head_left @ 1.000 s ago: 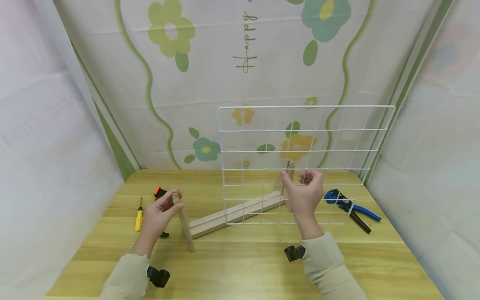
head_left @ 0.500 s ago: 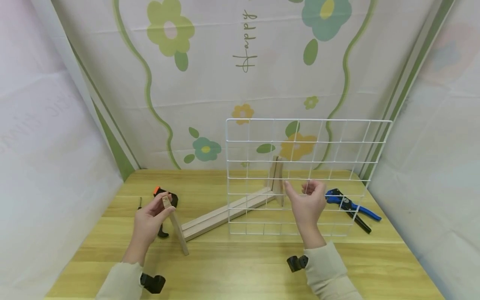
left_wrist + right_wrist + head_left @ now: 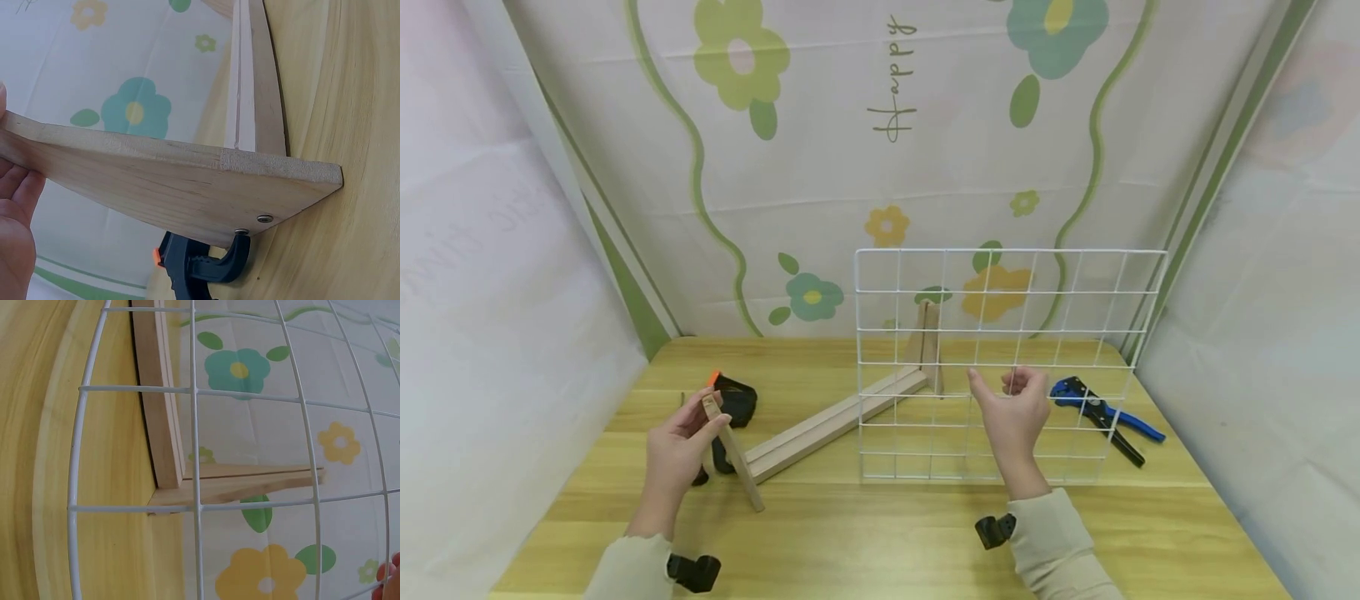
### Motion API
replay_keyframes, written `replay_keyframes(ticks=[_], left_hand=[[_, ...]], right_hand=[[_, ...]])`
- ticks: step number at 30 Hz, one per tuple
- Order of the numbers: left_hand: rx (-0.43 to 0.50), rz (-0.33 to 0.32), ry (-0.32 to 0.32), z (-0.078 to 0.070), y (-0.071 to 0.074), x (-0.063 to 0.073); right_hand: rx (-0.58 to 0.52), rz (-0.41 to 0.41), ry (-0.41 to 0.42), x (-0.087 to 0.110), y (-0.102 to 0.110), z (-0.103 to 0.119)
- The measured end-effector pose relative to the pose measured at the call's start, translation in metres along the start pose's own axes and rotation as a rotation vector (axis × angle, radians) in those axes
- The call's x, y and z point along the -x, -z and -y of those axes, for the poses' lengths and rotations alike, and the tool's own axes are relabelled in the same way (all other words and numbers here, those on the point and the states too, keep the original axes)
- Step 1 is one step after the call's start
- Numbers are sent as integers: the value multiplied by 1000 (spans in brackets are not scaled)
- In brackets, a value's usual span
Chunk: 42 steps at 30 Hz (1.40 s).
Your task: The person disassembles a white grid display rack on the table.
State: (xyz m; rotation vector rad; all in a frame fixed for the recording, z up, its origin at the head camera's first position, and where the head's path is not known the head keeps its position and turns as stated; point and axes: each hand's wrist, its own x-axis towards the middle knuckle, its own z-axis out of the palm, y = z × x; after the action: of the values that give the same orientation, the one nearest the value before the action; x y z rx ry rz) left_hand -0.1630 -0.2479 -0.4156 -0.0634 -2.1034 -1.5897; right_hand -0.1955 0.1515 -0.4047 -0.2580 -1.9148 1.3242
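Note:
A wooden stand has a long grooved base (image 3: 842,423) with an upright board at each end. My left hand (image 3: 673,454) pinches the top of the left end board (image 3: 144,178), which shows two screws near its bottom. The right end board (image 3: 930,346) stands behind a white wire grid panel (image 3: 955,331). My right hand (image 3: 1013,417) holds this panel upright in front of the stand, fingers curled at a wire near the middle. In the right wrist view, the base and right end board show through the mesh, and only some fingertips (image 3: 389,578) appear at the edge.
On the table (image 3: 880,542), blue-and-black pliers (image 3: 1105,417) lie at the right. A black tool with an orange tip (image 3: 733,404) lies behind the left hand. A floral cloth (image 3: 820,167) hangs at the back, with cloth walls on both sides.
The left hand has drawn the stand leftward and slightly toward me, still pinching its left end board. The wire panel has come down lower; the right hand keeps its hold.

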Motion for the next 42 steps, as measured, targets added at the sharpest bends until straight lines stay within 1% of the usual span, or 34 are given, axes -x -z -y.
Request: replay_keyframes(ticks=[4,9,11,17,21,25,28,31,33,40,42], left_hand=[[5,-41,21,-2,3,2],[-3,-105,67,-3,8,3],[-7,-126,69,-3,10,4],[49,-149,25,-4,14,6],[67,-147,24,-4,15,8],[44,-154,-1,-3,16,10],[-3,-167,-23,-3,18,12],[11,-178,-18,-3,19,14],[14,-187,-27,-3,19,15],[71,-232,-85,-5,19,18],[62,-237,-106,-5,19,19]], right_hand=[[2,6,-15,0,-1,-3],[-2,31,-42,0,-2,-7],[0,36,-53,-1,-3,-9],[26,53,-84,-3,-9,-15],[27,65,-93,-5,-12,-19],[23,76,-102,-6,-14,-21],[25,84,-119,-7,-16,-23],[40,87,-134,-8,-18,-25],[50,90,-134,-9,-20,-27],[80,101,-117,-13,-26,-33],[80,108,-118,-14,-28,-34]])
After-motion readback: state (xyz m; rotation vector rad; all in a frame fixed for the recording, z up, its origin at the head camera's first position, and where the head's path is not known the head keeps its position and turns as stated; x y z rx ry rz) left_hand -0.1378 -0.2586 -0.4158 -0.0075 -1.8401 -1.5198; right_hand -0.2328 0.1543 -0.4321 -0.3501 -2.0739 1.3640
